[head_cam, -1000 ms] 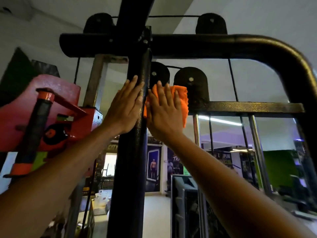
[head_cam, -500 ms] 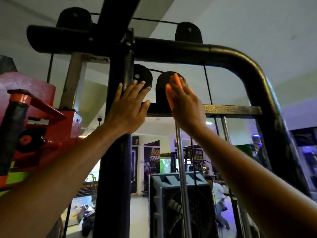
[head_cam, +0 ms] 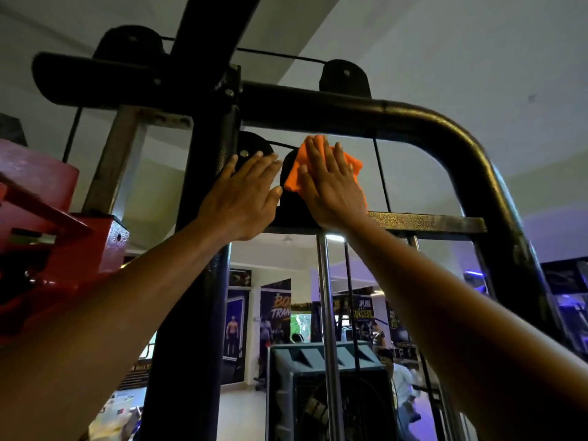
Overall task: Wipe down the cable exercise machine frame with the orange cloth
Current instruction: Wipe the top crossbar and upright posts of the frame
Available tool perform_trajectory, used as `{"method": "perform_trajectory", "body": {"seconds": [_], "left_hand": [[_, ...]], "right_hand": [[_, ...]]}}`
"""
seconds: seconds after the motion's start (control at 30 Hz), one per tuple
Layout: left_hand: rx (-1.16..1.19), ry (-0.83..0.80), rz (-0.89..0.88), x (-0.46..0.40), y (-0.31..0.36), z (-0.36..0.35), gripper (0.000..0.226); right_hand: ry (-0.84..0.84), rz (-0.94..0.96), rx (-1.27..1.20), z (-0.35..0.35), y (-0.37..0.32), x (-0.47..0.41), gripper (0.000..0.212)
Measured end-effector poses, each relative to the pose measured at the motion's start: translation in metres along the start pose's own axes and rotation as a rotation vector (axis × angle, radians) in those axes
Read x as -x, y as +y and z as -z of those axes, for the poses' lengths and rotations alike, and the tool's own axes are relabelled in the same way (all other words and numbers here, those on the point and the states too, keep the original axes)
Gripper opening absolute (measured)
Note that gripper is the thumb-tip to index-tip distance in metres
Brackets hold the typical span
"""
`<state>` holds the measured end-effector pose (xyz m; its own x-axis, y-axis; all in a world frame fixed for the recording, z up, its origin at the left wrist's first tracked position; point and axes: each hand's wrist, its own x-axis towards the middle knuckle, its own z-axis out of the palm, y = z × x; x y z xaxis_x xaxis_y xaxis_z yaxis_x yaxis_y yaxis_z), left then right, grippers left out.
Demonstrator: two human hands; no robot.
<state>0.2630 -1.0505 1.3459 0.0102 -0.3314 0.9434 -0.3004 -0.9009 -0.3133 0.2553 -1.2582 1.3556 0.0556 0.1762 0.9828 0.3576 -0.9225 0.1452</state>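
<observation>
Right hand [head_cam: 334,189], fingers straight, presses the orange cloth [head_cam: 354,163] flat on a black pulley housing [head_cam: 291,205]. Just left of the housing, the open left hand [head_cam: 245,198] braces the upright post [head_cam: 206,192]. Unpinched, the cloth could slip and fall.

A gym; a black cable machine frame [head_cam: 413,119] with pulleys [head_cam: 345,76] stands near; red equipment [head_cam: 63,237] sits left; fitness posters [head_cam: 275,308] line the far wall
</observation>
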Motion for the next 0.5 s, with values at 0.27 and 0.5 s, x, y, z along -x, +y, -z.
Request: {"method": "perform_trajectory", "body": {"seconds": [0.27, 0.5], "left_hand": [[0.051, 0.014, -0.005, 0.003, 0.003, 0.001, 0.061], [0.059, 0.024, -0.012, 0.004, -0.002, -0.001, 0.061]], "right_hand": [[0.0, 0.173, 0.063, -0.009, 0.016, 0.023, 0.07], [-0.016, 0.065, 0.021, -0.004, 0.0, -0.001, 0.072]]}}
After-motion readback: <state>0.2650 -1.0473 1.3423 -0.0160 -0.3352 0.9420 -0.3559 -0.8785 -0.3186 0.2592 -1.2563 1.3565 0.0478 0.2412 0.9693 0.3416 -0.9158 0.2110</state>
